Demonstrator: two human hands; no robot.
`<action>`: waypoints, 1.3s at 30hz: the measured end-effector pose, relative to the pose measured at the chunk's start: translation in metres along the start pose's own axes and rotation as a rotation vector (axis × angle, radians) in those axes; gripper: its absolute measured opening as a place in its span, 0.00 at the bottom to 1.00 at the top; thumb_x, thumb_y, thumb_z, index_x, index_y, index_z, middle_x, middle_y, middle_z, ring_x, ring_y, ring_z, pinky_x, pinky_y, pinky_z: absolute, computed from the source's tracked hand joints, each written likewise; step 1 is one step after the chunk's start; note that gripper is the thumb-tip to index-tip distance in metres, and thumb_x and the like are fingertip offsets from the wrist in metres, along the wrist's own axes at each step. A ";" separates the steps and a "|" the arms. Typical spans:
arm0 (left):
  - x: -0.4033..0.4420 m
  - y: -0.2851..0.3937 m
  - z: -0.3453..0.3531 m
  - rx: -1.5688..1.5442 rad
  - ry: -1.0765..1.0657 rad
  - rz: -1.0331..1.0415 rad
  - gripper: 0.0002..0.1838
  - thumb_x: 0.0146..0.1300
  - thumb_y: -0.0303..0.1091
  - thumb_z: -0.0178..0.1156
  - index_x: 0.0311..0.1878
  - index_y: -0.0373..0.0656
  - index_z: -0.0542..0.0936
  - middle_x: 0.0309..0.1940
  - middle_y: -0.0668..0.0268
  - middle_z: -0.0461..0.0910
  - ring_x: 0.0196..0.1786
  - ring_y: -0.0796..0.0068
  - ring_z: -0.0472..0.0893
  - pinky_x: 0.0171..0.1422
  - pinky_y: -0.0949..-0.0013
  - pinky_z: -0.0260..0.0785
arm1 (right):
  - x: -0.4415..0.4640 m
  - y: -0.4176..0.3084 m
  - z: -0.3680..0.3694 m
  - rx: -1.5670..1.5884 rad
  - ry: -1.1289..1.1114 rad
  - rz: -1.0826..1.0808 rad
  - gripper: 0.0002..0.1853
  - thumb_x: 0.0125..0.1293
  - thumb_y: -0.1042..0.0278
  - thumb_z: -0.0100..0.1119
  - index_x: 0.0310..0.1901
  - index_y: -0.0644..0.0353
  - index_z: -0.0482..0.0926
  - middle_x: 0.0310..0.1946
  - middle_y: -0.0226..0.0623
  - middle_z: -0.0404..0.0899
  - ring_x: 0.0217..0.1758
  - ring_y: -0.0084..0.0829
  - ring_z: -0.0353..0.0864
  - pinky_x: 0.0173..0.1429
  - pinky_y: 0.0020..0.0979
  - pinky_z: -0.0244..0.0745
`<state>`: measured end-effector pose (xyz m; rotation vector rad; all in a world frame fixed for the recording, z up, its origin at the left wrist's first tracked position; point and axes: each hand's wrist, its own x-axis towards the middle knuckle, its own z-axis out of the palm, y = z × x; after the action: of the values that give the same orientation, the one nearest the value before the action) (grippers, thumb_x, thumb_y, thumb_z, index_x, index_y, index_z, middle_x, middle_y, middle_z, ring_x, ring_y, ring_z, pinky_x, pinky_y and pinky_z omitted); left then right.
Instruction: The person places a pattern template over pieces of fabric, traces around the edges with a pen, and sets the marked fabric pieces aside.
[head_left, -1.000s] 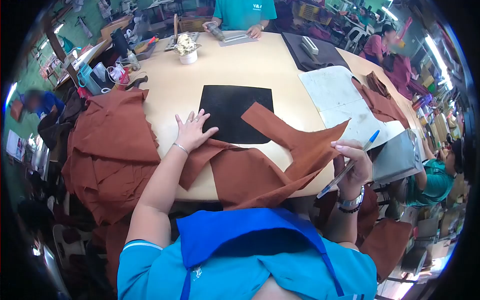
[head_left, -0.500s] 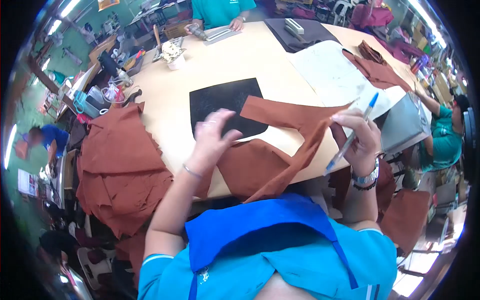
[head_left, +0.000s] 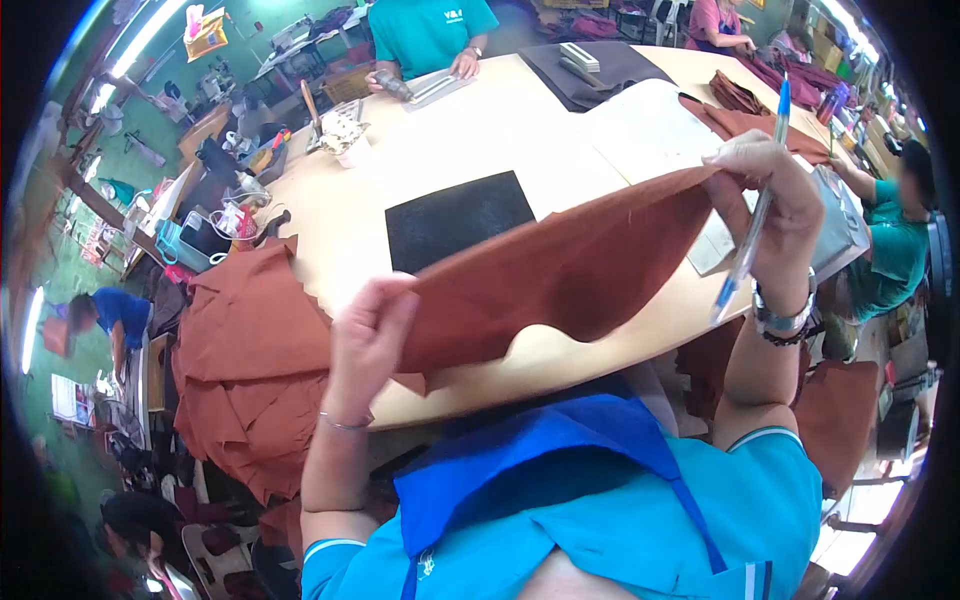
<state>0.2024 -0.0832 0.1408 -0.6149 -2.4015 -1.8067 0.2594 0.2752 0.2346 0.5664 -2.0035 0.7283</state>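
Observation:
A reddish-brown leather piece [head_left: 570,270] is stretched between my two hands above the table, its upper edge taut and its lower edge curved. My left hand [head_left: 370,325] is closed on its left end. At the upper right corner, my right hand [head_left: 775,190] pinches the other end. A clear pen [head_left: 748,245] with a blue cap also sits in my right hand, slanting between the fingers. Behind the leather lies a black flat panel [head_left: 460,220], partly covered by it.
A stack of reddish-brown pieces [head_left: 250,350] hangs over the table's left edge. A white sheet [head_left: 645,125] and dark material [head_left: 590,75] lie farther back. Across the table [head_left: 440,140], a person in a green shirt [head_left: 430,35] works. Another person [head_left: 895,235] is at the right.
My left hand, open before, has closed on the leather. My right hand has moved up and right, and the piece is now lifted and spread out between both hands.

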 end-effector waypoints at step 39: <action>0.006 -0.169 0.002 0.718 -0.310 0.159 0.07 0.61 0.43 0.66 0.37 0.54 0.88 0.54 0.74 0.80 0.69 0.62 0.67 0.74 0.32 0.40 | -0.213 0.105 0.089 0.019 -0.409 0.413 0.05 0.56 0.79 0.66 0.35 0.61 0.81 0.41 0.43 0.83 0.44 0.42 0.84 0.48 0.36 0.80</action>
<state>0.1369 -0.1183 -0.0117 -0.9888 -2.8232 -0.7256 0.2436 0.3125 -0.0152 0.3289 -2.5389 0.9351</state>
